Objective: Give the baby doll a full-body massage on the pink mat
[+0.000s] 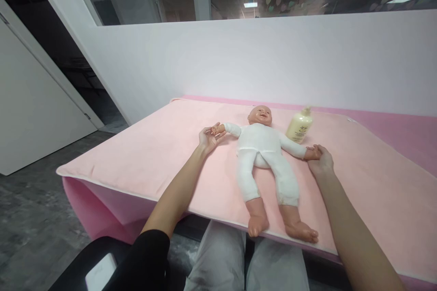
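A baby doll [261, 141] with a white cloth body lies on its back on a pink blanket [146, 150], its head toward the wall and its feet at the near edge. Its arms are spread out to both sides. My left hand [208, 138] is closed around the doll's hand on the left, with some fingers stretched out beneath it. On the other side, my right hand [321, 162] grips the doll's other hand between thumb and fingers. A pale yellow pump bottle [299, 125] stands just beyond the arm on the right.
A white wall [273, 61] with a window above it rises behind the table. Darker pink cloth [399, 136] shows under the blanket. At the lower left, a white phone-like object [101, 273] lies on a black seat. A white door [37, 95] stands at the far left.
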The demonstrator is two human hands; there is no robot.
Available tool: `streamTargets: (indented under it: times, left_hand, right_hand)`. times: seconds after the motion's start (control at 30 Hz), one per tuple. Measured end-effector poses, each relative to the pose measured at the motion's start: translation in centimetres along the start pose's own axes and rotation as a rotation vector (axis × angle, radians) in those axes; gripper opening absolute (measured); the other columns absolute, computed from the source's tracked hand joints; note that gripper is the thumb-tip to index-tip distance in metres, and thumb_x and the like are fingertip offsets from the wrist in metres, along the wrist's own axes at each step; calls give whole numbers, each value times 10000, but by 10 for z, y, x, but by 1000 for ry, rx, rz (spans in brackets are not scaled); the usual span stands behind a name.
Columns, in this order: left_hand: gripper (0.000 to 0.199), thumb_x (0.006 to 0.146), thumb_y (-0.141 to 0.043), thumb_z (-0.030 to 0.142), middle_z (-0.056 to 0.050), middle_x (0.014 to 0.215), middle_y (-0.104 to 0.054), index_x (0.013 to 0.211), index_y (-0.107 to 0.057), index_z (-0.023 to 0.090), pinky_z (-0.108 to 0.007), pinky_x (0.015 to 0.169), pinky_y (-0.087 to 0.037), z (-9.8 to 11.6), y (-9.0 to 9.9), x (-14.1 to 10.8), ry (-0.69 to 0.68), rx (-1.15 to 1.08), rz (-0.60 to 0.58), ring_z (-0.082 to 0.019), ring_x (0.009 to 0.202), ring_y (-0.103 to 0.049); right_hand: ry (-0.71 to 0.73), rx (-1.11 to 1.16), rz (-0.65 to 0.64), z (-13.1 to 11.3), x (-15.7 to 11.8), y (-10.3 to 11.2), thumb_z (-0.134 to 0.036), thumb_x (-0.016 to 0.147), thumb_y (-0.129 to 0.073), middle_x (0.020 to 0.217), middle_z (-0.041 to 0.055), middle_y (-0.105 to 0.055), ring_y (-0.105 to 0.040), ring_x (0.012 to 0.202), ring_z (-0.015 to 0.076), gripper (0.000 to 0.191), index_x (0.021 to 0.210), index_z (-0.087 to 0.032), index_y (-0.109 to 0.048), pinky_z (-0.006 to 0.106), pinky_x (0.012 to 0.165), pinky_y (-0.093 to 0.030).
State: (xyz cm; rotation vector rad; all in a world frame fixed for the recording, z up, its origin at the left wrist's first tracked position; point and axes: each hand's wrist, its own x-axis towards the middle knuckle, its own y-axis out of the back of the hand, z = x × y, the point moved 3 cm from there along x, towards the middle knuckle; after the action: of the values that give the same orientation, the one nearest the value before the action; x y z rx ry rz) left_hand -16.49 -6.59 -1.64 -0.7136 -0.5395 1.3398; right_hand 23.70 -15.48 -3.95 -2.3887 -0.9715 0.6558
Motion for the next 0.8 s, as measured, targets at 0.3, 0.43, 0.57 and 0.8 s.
streamTargets:
  times: [0.3,0.43,0.57,0.8]
  left_hand:
    - [229,829,-497,165,-96,898,-668,1015,-595,75,-290,792,-601,0,-1,2,-22,-57,-22,-172,845,-688]
    - [134,850,-488,153,-75,854,-644,904,-595,93,-282,792,-606,0,-2,2,-25,-74,-30,-161,844,-679]
    - [122,866,-475,152,-66,831,-632,843,-586,107,-280,770,-611,0,-2,3,-26,-92,-37,-157,831,-675]
    - [101,880,-499,160,-59,831,-626,811,-567,131,-294,828,-607,0,-2,3,-36,-102,-22,-139,840,-671]
  right_hand:
    - [-41,16,47,-3,-10,-6,-128,857,-442,647,-28,-471,-504,573,62,124,737,-158,-444,179,606,-500]
    - [-54,28,54,-5,-13,-7,-109,861,-421,640,-20,-475,-503,575,68,146,724,-154,-450,180,599,-497]
    - [-59,11,65,-5,-15,-7,-124,870,-415,636,-18,-476,-507,579,72,155,722,-157,-447,178,606,-501]
    - [-60,26,55,-5,-14,-7,-119,858,-429,633,-17,-476,-509,582,71,141,723,-153,-455,171,606,-500]
